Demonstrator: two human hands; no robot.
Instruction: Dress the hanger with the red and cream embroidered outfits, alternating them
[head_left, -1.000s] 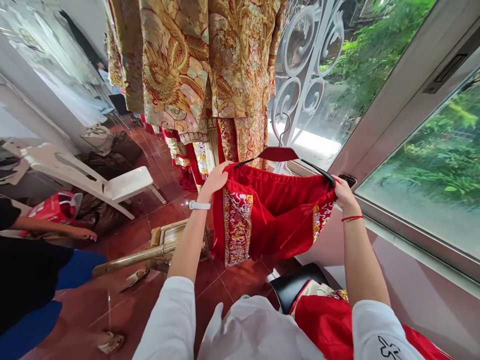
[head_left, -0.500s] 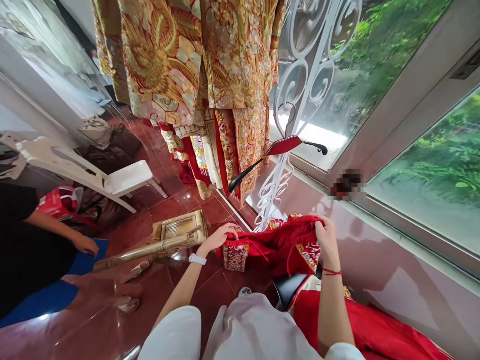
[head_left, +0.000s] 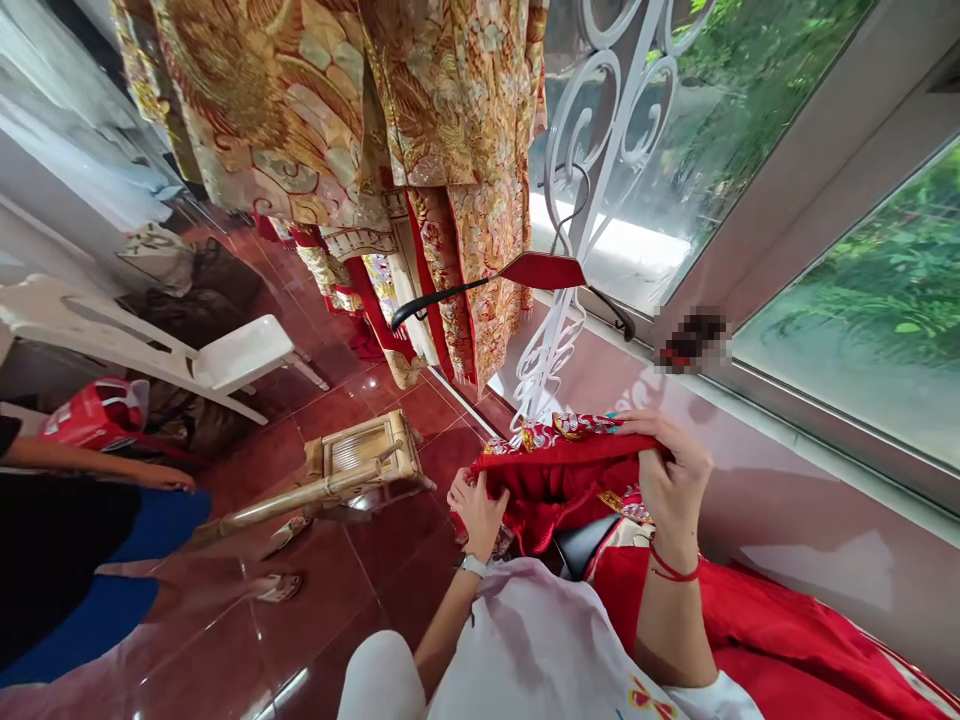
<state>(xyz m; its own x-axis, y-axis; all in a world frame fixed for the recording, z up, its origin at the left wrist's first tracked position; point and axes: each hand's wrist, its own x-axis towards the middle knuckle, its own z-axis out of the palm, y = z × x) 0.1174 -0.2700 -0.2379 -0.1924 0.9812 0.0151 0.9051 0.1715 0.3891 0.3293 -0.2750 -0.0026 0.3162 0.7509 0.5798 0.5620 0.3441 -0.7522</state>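
Left hand [head_left: 478, 510] pinches the red garment [head_left: 559, 480] at its lower edge, right hand [head_left: 670, 480] grips the top fold. It's bunched over the black stool [head_left: 577, 545], below the bare hanger [head_left: 536, 272]. Looks mid-gather; next grip needs level hems.

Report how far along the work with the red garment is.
Done: the hanger hangs bare on the white rack. In hand: the left hand and right hand both grip the red garment, bunched above the black stool. Left: it is not folded or set down; more red cloth lies beside the stool.
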